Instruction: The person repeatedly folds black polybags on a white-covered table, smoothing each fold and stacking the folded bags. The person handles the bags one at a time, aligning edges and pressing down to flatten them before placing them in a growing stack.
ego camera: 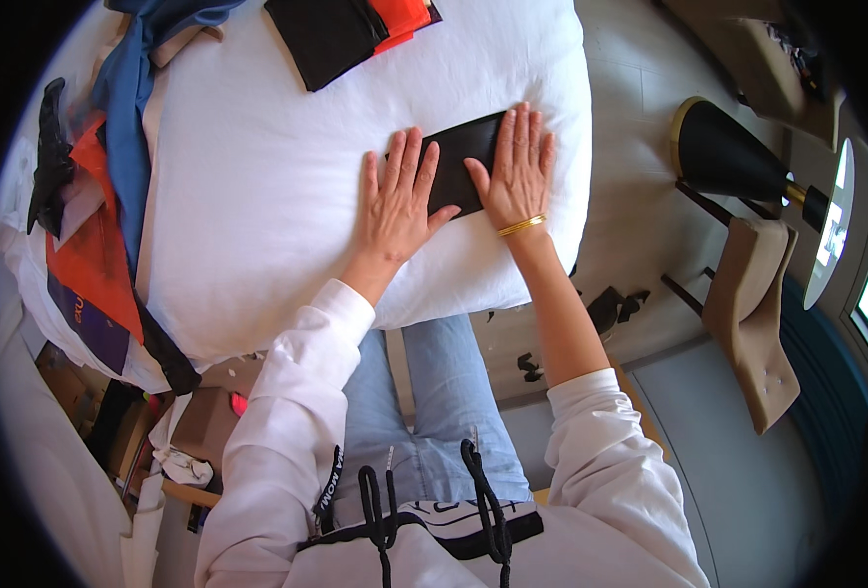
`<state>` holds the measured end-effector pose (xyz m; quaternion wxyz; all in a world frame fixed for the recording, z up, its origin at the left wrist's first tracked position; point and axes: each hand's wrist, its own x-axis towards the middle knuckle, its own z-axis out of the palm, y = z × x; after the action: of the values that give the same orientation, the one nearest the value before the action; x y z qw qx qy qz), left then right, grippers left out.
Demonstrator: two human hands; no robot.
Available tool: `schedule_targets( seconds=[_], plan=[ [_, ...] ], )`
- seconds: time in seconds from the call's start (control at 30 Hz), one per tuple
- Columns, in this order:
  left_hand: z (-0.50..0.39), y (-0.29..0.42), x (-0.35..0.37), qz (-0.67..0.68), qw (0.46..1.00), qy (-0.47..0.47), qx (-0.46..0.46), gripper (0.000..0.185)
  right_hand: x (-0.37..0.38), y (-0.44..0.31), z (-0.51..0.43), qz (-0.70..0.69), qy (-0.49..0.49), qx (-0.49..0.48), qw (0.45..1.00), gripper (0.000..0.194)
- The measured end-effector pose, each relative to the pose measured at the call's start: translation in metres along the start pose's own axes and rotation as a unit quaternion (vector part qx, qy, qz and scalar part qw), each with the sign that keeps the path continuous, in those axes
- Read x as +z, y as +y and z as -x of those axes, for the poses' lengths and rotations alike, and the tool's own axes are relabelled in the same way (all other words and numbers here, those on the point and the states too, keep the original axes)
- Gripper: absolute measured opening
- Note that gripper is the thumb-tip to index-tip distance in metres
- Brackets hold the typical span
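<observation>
A flat, dark rectangle of folded black material (457, 169), perhaps a plastic bag, lies on a white-covered bed (257, 198). My left hand (398, 206) presses flat over its left edge, fingers spread and thumb pointing in towards the middle. On its right end rests my right hand (518, 173), palm down, with the thumb apart from the fingers and a gold bangle (523, 225) at the wrist. Neither hand grips anything. The parts of the black piece under my palms are hidden.
Near the far edge lies a folded black piece (327, 40) beside red-orange folded material (401, 22). Blue cloth (129, 147) and a red-orange plastic bag (95, 257) crowd the left. A beige chair (753, 309) and a small black-based table (728, 147) stand right. Black scraps (606, 309) litter the floor.
</observation>
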<state>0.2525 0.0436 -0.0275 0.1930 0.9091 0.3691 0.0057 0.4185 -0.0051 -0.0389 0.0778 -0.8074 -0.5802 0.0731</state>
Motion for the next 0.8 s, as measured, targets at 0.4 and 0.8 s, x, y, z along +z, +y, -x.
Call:
schedule_targets(
  seconds=[0.4, 0.8],
  plan=[
    [0.020, 0.037, -0.017, 0.576, 0.718, 0.151, -0.360, 0.053, -0.041, 0.011, -0.010, -0.360, -0.025, 0.256, 0.897, 0.030],
    [-0.019, -0.053, -0.083, 0.584, 0.718, 0.224, -0.307, 0.017, -0.067, -0.034, -0.031, -0.693, -0.263, 0.268, 0.616, 0.032]
  ],
)
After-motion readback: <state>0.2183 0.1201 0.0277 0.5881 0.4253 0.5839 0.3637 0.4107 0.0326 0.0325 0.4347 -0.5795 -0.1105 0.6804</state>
